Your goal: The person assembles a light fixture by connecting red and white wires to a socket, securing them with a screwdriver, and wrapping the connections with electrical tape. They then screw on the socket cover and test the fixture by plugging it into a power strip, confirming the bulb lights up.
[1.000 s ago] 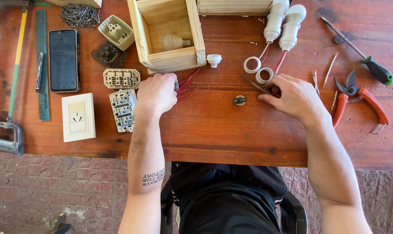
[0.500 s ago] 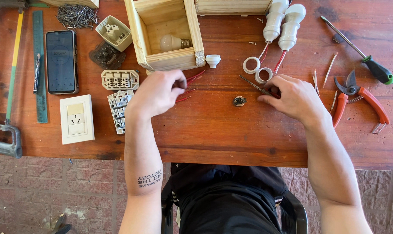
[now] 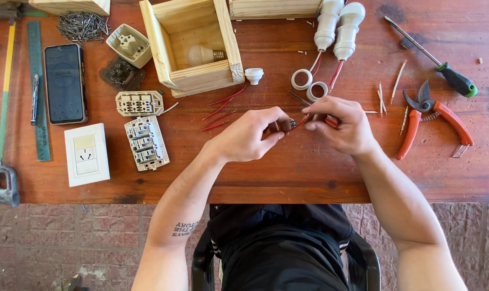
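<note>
Meeting near the middle of the frame, the left hand (image 3: 250, 136) and the right hand (image 3: 344, 125) pinch a thin red wire (image 3: 301, 122) between them, just above the wooden surface (image 3: 287, 172). The left fingers (image 3: 276, 126) are closed on a small dark metal part (image 3: 286, 125) at one end of that wire; the right fingers (image 3: 320, 110) are closed on the wire's other stretch. Just above the hands lie two white rings (image 3: 309, 85) with red leads running up to two white lamp sockets (image 3: 338, 27). Loose red wire pieces (image 3: 218, 110) lie left of the hands. Above these stands an open wooden box (image 3: 223, 40) with a light bulb (image 3: 201, 55) inside and a small white cap (image 3: 253, 74) beside it. Far right lie red pruning shears (image 3: 435, 121) and a green-handled screwdriver (image 3: 457, 81). To the left lie switch modules (image 3: 146, 141), a white wall outlet (image 3: 86, 154), a phone (image 3: 65, 83) and a pile of nails (image 3: 82, 24).
</note>
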